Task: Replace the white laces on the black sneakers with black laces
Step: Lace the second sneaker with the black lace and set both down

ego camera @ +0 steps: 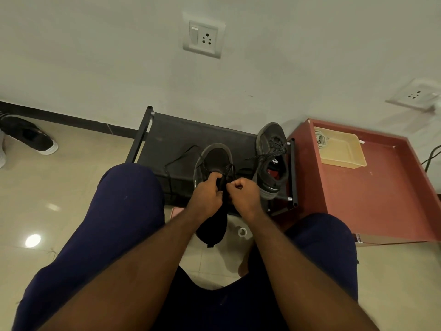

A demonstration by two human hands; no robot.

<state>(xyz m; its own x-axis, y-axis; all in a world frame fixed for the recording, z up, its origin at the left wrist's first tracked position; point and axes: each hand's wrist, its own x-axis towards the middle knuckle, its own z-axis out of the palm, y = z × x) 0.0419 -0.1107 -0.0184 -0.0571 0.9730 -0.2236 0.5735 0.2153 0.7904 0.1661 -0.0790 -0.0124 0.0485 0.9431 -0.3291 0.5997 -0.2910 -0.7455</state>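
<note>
Threading is judged under way: on the black rack (176, 134) at frame centre the near sneaker (216, 156) is gripped by the left hand (207, 194), its black lace (230, 168) pinched by curled fingers of the right hand (242, 194) — next, an eyelet must be found

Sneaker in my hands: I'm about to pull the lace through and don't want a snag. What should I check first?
1. Left hand grips the sneaker: ok.
2. Right hand pinches the lace end: cannot tell, fingers hide it.
3. Black lace trails untangled across the rack: ok.
4. No white lace showing on this sneaker: ok.
5. Second sneaker laced black, clear of the hands: ok.
</note>
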